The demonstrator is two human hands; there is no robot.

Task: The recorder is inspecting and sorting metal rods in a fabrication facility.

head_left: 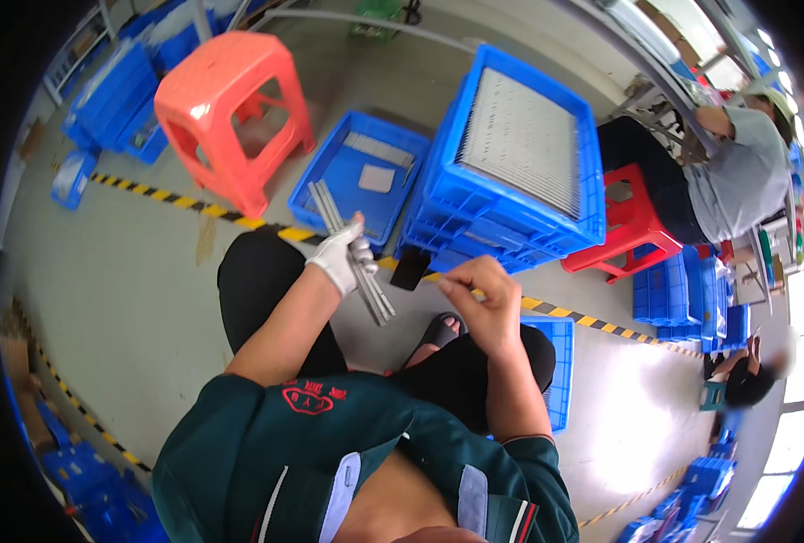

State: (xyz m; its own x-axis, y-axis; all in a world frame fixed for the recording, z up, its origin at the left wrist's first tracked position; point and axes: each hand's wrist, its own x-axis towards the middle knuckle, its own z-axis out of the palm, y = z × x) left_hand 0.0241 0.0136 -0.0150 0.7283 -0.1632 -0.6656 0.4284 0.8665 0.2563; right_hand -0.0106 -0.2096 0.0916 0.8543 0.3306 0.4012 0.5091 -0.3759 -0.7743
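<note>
My left hand (337, 258), in a white glove, is closed around a small bundle of long, thin metal strips (374, 297). The bundle slants above my lap, its upper end over the near edge of a shallow blue crate (402, 138). Bare and apart from the strips, my right hand (485, 299) has thumb and forefinger pinched together; whether anything is between them is too small to make out. Just left of its fingertips, a black flat piece (410, 269) shows by the lower corner of the stacked blue crates (474, 237). Rows of thin metal strips (524, 136) fill the top crate.
An orange plastic stool (225, 68) stands at the far left. Inside the shallow crate lie some strips and a pale card (377, 178). Another blue crate (560, 371) is beside my right knee. At the right, a person (737, 172) sits on a red stool (633, 222).
</note>
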